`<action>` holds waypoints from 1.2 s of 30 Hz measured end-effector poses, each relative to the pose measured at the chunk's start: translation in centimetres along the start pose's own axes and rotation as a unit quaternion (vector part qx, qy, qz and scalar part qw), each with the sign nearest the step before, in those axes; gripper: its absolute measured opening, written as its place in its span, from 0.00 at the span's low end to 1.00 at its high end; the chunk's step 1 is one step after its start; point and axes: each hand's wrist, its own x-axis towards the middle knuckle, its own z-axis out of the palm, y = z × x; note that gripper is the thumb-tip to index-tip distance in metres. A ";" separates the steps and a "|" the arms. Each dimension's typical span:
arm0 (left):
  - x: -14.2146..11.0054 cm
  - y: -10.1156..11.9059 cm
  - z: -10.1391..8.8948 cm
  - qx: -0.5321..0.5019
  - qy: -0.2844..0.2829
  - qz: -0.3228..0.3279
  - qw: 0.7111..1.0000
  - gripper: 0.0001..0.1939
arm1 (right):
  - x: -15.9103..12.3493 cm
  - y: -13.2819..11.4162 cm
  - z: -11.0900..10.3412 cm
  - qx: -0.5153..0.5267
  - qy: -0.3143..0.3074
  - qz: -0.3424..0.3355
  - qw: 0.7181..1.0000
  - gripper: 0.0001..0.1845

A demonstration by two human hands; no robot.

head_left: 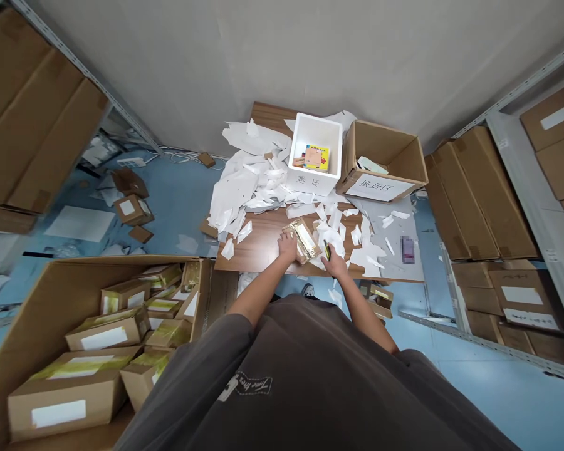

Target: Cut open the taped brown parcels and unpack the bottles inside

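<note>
A small cardboard box [305, 239], bound with shiny tape and bearing a white label, lies tilted near the front edge of the wooden table [263, 235]. My left hand [287, 246] grips its left side, fingers over the edge. Just right of the box, my right hand [335, 264] is closed around a box cutter [328, 250] with a black and yellow-green body. Whether its blade is out is too small to tell. Torn white paper [331, 227] lies around the box and under the cutter.
Behind are a white foam box [314, 181] with small packages and an open carton [378, 188]. Crumpled paper [237, 188] covers the table's left. A large carton [51, 275] of taped parcels stands at lower left; shelves [502, 144] of cartons flank the right.
</note>
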 end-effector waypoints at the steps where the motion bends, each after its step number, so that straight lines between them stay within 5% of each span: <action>1: -0.5 0.5 0.3 0.000 0.001 -0.010 1.000 0.77 | 0.9 0.5 0.5 0.019 0.028 0.013 0.999 0.43; 6: -2.5 2.2 1.5 0.007 0.000 -0.017 1.000 0.67 | 5.7 1.1 3.3 0.077 0.029 0.046 0.996 0.56; 12: -2.4 2.0 1.1 0.011 -0.004 0.213 0.977 0.40 | 8.1 1.6 4.3 0.108 0.046 0.037 0.992 0.56; 18: -1.4 2.3 0.1 0.034 -0.011 0.162 0.986 0.30 | 9.3 0.4 4.4 0.125 0.022 0.018 0.992 0.57; 22: -2.2 1.6 0.8 0.023 0.019 0.146 0.989 0.37 | 9.5 -0.2 4.0 0.124 0.020 -0.021 0.992 0.56; 26: -2.7 1.1 1.4 0.005 0.009 0.131 0.991 0.42 | 7.8 2.0 3.5 0.143 0.030 -0.083 0.986 0.35; 31: -2.1 1.2 1.2 -0.020 0.005 0.135 0.991 0.43 | 4.5 6.1 3.4 0.073 -0.075 -0.156 0.982 0.23; 36: -1.8 1.1 1.0 -0.016 0.001 0.137 0.990 0.44 | 4.1 6.0 2.2 0.040 -0.114 -0.169 0.978 0.21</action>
